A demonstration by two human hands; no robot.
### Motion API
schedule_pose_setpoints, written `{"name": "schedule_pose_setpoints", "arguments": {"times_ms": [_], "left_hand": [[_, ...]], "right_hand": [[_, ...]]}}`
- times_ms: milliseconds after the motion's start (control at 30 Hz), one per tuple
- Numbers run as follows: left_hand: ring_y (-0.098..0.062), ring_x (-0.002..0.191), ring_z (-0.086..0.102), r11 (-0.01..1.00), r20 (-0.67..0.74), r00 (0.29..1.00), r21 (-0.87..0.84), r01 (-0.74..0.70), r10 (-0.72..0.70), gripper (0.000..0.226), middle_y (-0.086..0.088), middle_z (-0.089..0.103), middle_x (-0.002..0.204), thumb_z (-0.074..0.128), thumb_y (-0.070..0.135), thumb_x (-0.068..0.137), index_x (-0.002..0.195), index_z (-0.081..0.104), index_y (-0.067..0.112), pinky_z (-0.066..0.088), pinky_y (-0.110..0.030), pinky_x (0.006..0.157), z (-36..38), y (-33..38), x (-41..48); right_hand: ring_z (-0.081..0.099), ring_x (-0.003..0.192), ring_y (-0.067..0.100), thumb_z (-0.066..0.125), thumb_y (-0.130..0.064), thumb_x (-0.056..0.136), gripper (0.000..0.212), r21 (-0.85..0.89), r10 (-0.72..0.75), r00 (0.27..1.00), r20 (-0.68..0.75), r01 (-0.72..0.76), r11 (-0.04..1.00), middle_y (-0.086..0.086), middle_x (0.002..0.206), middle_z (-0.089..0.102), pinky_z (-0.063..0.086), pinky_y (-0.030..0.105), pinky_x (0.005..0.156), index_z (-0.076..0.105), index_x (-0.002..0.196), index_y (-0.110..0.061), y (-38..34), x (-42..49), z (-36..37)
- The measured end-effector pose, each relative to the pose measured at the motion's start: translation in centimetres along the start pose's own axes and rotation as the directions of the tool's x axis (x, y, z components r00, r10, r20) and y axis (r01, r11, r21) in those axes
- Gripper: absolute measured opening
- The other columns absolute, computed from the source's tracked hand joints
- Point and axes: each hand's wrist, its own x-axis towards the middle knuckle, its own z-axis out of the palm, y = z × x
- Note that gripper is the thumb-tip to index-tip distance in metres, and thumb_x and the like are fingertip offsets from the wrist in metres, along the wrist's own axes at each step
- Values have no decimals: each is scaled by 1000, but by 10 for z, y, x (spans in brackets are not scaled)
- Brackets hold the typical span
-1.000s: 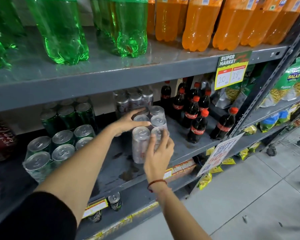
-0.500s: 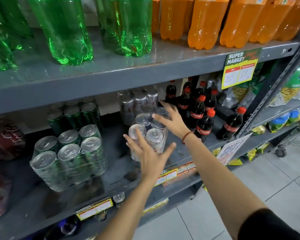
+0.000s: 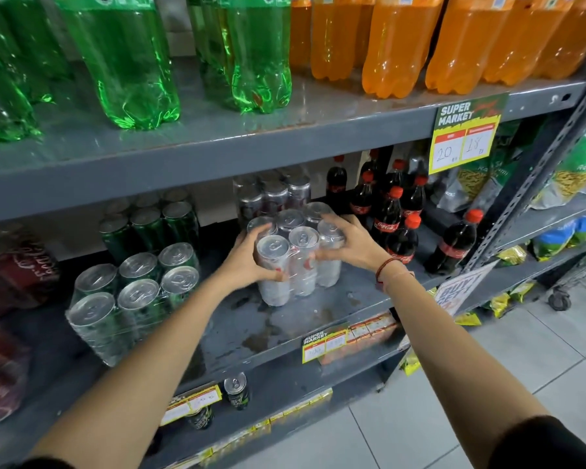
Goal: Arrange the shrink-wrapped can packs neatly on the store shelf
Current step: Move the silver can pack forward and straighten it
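A shrink-wrapped pack of silver cans (image 3: 293, 258) stands on the grey middle shelf (image 3: 285, 319). My left hand (image 3: 247, 260) grips its left side and my right hand (image 3: 347, 243) grips its right side and top. Behind it stands a second pack of darker silver cans (image 3: 271, 194). To the left sits a shrink-wrapped pack of green cans (image 3: 129, 292), slightly skewed, with another green pack (image 3: 149, 221) behind it. A red can pack (image 3: 17, 265) lies at the far left.
Small cola bottles (image 3: 393, 218) crowd the shelf right of the silver pack. Big green bottles (image 3: 132, 55) and orange bottles (image 3: 396, 42) stand on the upper shelf. Price tags (image 3: 464, 137) hang from shelf edges. Loose cans (image 3: 236, 390) sit on the lower shelf. Tiled floor lies to the right.
Both hands have closed on the sides of the silver pack; half a second ago the left was spread open in front of it and the right reached over its back.
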Motion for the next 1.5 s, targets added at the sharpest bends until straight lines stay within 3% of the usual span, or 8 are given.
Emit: {"name": "schedule_pose_setpoints", "arguments": {"times_ms": [100,200,400,900,1067,1500], "left_hand": [[-20,129,31,997,76,996,72,35,-40,113,-9,28,145,90,27,48,141,26,38,25,-24,102,-4,3,9],[-23,130,32,996,13,998,70,56,-57,115,-12,26,145,89,20,47,142,26,37,26,-23,99,5,6,8],[-26,134,28,998,-43,999,49,35,-33,113,-11,21,148,88,19,47,141,28,37,25,-24,102,12,4,-2],[-21,132,29,999,2,1000,38,10,-10,111,-4,19,147,86,20,49,142,27,35,26,-23,97,33,21,-38],[-18,128,31,999,1,1000,43,5,-5,111,-4,22,144,86,21,49,142,27,36,25,-21,96,35,21,-46],[-17,129,31,999,-11,1000,30,-10,10,109,-2,21,145,83,23,48,141,28,38,28,-22,94,39,23,-53]], "right_hand": [[21,141,31,89,-41,53,111,-164,-38,993,116,57,985,11,149,35,20,38,115,28,146,-35,-5,10,-4],[27,140,32,90,-41,50,114,-209,-30,993,118,55,976,10,148,41,23,39,117,29,146,-33,-8,15,-6],[32,139,30,91,-41,50,114,-180,-38,993,110,58,982,10,148,41,27,44,116,29,145,-36,-8,7,-6],[29,141,31,90,-37,52,109,-172,-37,995,95,53,984,11,151,35,23,48,117,30,144,-40,-1,-42,-18],[33,138,28,90,-34,53,108,-166,-50,995,88,64,984,11,149,37,24,41,117,32,144,-37,-1,-53,-17],[38,134,27,90,-36,52,107,-164,-63,995,73,75,984,10,147,40,27,40,114,34,142,-39,0,-60,-17]]}}
